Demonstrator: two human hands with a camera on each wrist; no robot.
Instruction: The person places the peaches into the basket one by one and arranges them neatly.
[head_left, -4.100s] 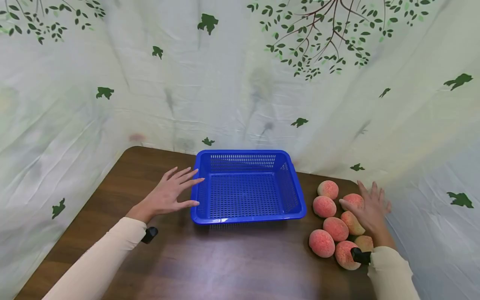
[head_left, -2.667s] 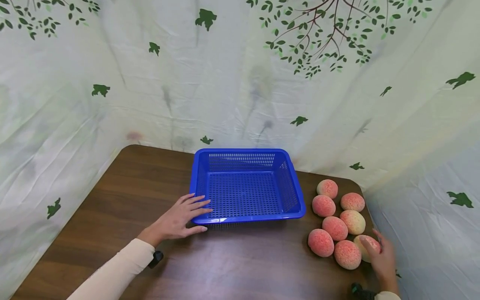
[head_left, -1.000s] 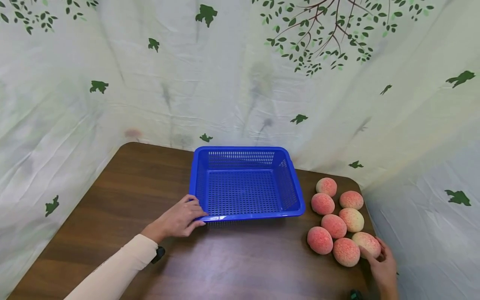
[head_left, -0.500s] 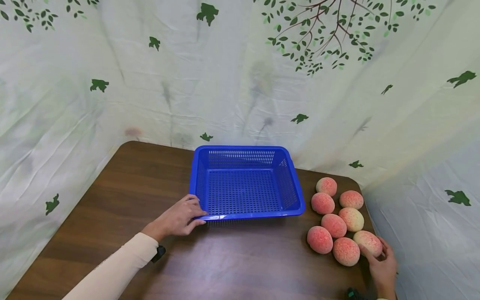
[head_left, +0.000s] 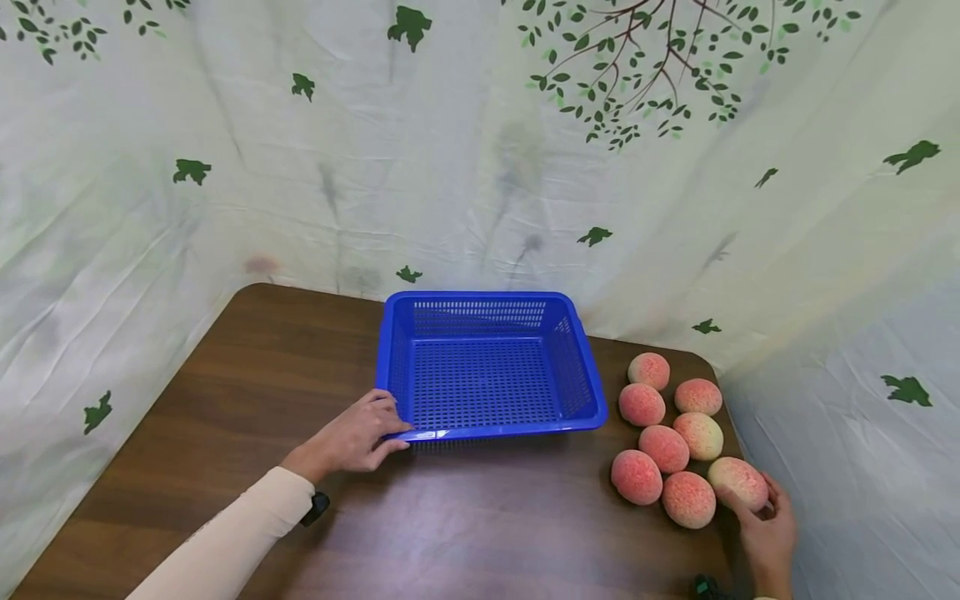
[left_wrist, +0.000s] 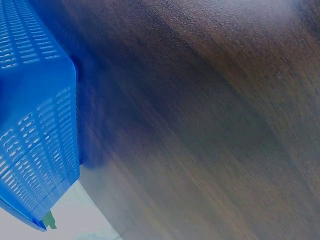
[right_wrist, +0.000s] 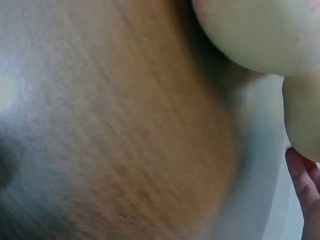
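A blue perforated plastic basket [head_left: 517, 430] sits at the back middle of the brown table, with nothing in it. My left hand [head_left: 352, 435] grips its front left corner, thumb below the rim and fingers over it. The left wrist view shows the basket's slotted outer wall [left_wrist: 42, 145] but not the hand. At the table's right edge, my right hand [head_left: 771, 533] holds a pale pink peach [head_left: 738, 483] between thumb and fingers. In the right wrist view, the fingers [right_wrist: 303, 187] touch this peach's pale underside [right_wrist: 305, 117]. Whether it is clear of the table, I cannot tell.
Several other peaches, among them a redder one [head_left: 636, 477] and a yellowish one [head_left: 699, 436], lie in a loose cluster right of the basket. A white leaf-printed cloth [head_left: 465, 167] hangs close around the table's [head_left: 480, 525] back and sides.
My left hand came down from beside the basket and took hold of its corner. My right hand moved from above the peaches to the nearest right one, gripped it and shifted it slightly.
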